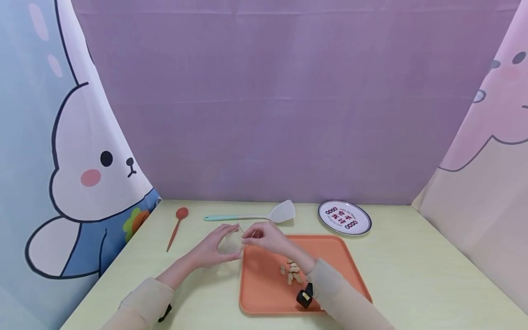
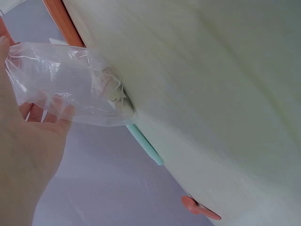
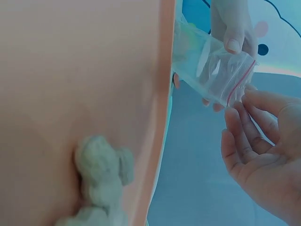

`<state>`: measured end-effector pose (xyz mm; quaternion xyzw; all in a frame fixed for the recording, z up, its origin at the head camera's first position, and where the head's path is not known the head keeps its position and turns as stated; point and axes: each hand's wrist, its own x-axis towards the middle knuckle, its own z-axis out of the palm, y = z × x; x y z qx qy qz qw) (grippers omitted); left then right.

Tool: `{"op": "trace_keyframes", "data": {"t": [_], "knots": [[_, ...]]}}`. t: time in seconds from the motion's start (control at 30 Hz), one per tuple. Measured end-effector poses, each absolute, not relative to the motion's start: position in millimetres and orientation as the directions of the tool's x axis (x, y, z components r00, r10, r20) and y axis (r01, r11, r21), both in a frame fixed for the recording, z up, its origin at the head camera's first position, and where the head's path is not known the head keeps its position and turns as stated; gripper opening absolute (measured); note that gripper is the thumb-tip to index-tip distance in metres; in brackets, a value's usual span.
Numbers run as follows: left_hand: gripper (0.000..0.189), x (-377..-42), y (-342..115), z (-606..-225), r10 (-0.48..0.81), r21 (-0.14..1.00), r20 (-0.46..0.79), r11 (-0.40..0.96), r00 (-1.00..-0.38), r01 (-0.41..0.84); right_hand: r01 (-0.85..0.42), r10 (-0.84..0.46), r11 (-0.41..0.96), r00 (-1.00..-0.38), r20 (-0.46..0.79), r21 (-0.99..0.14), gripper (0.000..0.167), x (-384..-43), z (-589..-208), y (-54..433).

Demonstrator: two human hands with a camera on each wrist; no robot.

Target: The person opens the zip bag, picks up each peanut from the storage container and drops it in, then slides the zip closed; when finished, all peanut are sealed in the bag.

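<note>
A clear zip bag (image 2: 61, 80) with a red line along its mouth hangs over the table, left of the tray. A few peanuts (image 2: 113, 87) seem to lie in its bottom end. My left hand (image 1: 211, 250) holds the bag from the side, thumb and fingers spread around it. At the bag's mouth, my right hand (image 1: 267, 237) pinches the edge between thumb and fingertips, as the right wrist view shows. Several peanuts (image 1: 294, 273) lie on the orange tray (image 1: 261, 293), below the right forearm.
A red spoon (image 1: 181, 213) lies at the left of the table. Behind the hands is a spatula (image 1: 282, 212) with a mint handle. A white plate (image 1: 344, 218) with red characters stands at the back right. A purple cloth hangs behind the table.
</note>
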<state>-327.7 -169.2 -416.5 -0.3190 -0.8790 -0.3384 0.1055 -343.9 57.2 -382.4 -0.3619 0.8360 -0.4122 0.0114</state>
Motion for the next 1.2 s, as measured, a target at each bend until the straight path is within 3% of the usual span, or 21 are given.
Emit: {"op": "trace_keyframes", "data": {"t": [0.37,0.87,1.2], "knots": [[0.079,-328.5,-168.1,-413.3,0.488,0.519,0.384,0.588,-0.784,0.620,-0.650,-0.615,0.404,-0.714,0.334,-0.643,0.014,-349.9,-376.4,87.3],[0.078,-326.5,-166.0,-413.4,0.486,0.521,0.386,0.587,-0.784,0.620,-0.571,-0.536,0.481,-0.792,0.292,-0.665,0.016,-356.4,-390.6,146.9],[0.077,-326.3,-165.9,-414.7,0.489,0.510,0.390,0.591,-0.780,0.625,-0.547,-0.542,0.499,-0.802,0.251,-0.672,0.021,-360.5,-397.7,181.2]]}}
